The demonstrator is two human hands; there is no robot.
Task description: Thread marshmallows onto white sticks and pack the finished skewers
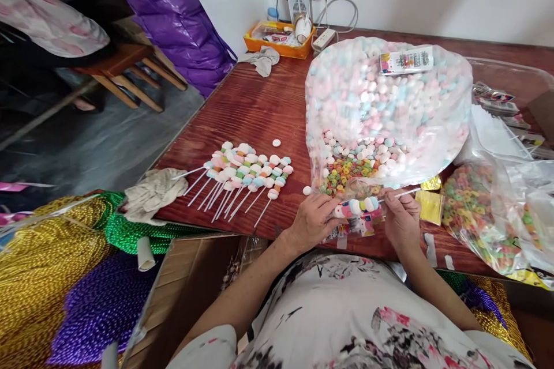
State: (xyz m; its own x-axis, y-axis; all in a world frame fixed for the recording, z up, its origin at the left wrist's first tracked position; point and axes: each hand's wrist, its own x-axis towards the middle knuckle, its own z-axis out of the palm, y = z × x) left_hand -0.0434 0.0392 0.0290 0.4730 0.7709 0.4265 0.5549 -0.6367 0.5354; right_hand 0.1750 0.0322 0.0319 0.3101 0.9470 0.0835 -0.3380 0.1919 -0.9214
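- I am holding a skewer (357, 206) level over the near edge of the worktop (259, 109). It is a thin white stick threaded with soft, rounded pastel puffs.
- My left hand (311, 222) is pinching the candy end, fingers closed on the puffs. My right hand (400, 216) is gripping the bare stick, fingers clamped tight around it.
- The worktop is showing dark red, grained wood.
- Just behind my hands a big clear bag (389, 109) is bulging with pink, blue and white puffs, with coloured rings lying at its mouth. Its label (405, 60) is too small for reading.
- A second bag (476, 213), full of rings, is sagging at my right, with shiny gold wrappers (430, 204) lying beside it.
- A pile (242, 176) of filled skewers is lying fanned out at my left, with a crumpled cloth (151, 193) just beyond it.
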